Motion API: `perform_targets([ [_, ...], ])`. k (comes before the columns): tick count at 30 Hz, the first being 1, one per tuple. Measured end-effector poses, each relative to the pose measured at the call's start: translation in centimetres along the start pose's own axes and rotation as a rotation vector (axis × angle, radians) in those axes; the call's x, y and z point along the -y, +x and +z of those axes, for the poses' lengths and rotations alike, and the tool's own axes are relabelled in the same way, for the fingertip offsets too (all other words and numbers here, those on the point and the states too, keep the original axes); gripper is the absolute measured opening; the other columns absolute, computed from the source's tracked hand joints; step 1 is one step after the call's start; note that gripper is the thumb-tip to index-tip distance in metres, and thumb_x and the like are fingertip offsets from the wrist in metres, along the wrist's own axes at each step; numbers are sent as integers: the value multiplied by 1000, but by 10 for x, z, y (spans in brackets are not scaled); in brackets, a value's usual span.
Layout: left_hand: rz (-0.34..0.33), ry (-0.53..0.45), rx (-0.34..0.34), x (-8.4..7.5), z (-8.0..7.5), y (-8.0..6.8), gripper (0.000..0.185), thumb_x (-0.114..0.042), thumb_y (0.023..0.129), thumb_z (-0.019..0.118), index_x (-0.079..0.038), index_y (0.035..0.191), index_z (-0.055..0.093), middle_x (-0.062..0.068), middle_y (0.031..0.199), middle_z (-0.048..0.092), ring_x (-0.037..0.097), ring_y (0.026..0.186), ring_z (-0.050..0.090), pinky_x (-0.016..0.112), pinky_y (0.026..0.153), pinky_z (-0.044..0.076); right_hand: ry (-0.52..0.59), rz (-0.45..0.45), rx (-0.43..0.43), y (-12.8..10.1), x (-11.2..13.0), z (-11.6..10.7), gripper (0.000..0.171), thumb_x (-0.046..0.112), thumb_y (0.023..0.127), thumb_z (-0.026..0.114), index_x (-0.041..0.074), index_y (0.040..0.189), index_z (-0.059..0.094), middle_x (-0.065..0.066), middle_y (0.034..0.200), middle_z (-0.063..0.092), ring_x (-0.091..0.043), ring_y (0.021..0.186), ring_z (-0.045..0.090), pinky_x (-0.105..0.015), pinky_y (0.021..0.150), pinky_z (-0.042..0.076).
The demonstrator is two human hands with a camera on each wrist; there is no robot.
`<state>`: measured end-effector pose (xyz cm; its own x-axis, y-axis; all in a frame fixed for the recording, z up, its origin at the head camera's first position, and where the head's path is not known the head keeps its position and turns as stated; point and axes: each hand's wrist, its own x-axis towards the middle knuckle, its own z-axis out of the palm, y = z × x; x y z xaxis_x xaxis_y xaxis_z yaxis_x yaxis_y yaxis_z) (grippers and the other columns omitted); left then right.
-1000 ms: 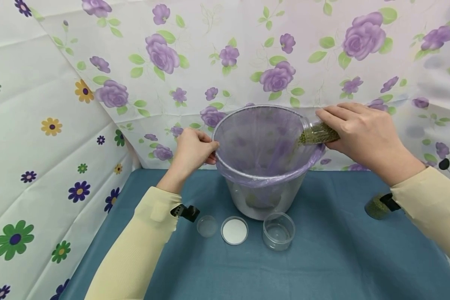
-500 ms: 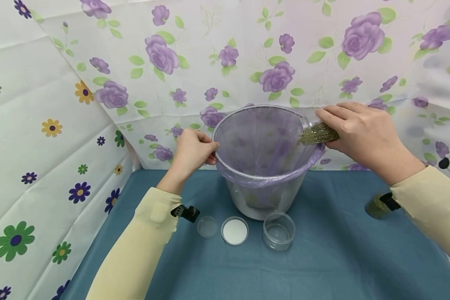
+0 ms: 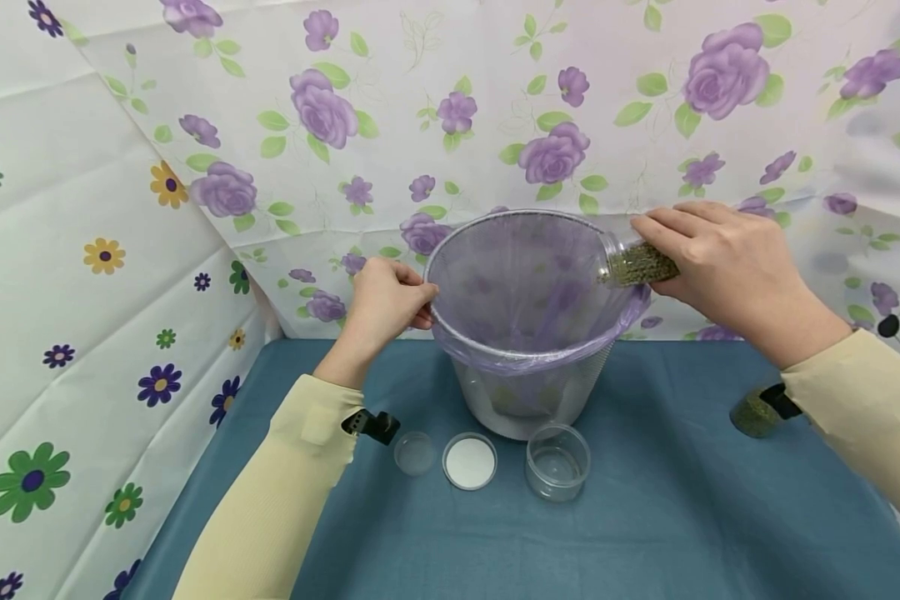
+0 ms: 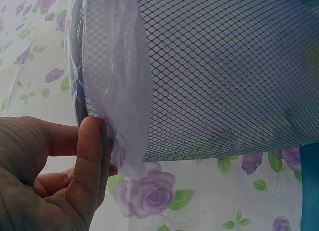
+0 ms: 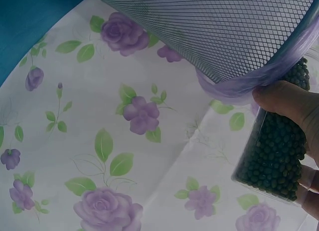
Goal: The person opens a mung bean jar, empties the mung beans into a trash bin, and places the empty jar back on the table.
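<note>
Flowered cloth (image 3: 495,50) hangs behind a blue-covered table (image 3: 435,550); on the table a mesh bin (image 3: 483,404) stands upright, lined with a purple bag (image 3: 525,364) folded over its rim, presumably so it can't slip in; the left hand (image 3: 390,302) pinches the bag at the left rim, likely to steady it; opposite, the right hand (image 3: 727,262) grasps a clear jar (image 3: 641,265), tipped with its mouth over the right rim, I'd judge so its contents drop inside; a clear tub (image 3: 557,490) sits just before the bin; far right, another jar (image 3: 753,414) is partly hidden, so I can't tell whether it's capped; left of the tub lie a white lid (image 3: 470,462) and a smaller clear disc (image 3: 414,453); green beans (image 5: 274,146) fill much of the tipped jar
</note>
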<state>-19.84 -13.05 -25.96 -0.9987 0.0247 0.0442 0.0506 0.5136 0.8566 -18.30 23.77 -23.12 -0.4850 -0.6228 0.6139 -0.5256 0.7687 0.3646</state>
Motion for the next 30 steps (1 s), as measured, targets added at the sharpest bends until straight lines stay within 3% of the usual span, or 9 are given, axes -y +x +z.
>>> perform_targets([
  [30, 4, 19, 6, 0, -1, 1, 21, -18, 86, 65, 1, 87, 72, 13, 69, 69, 21, 54, 68, 30, 54, 57, -16, -12, -7, 4, 2, 0, 85, 20, 49, 92, 12, 127, 59, -13, 114, 66, -35, 102, 63, -51, 77, 52],
])
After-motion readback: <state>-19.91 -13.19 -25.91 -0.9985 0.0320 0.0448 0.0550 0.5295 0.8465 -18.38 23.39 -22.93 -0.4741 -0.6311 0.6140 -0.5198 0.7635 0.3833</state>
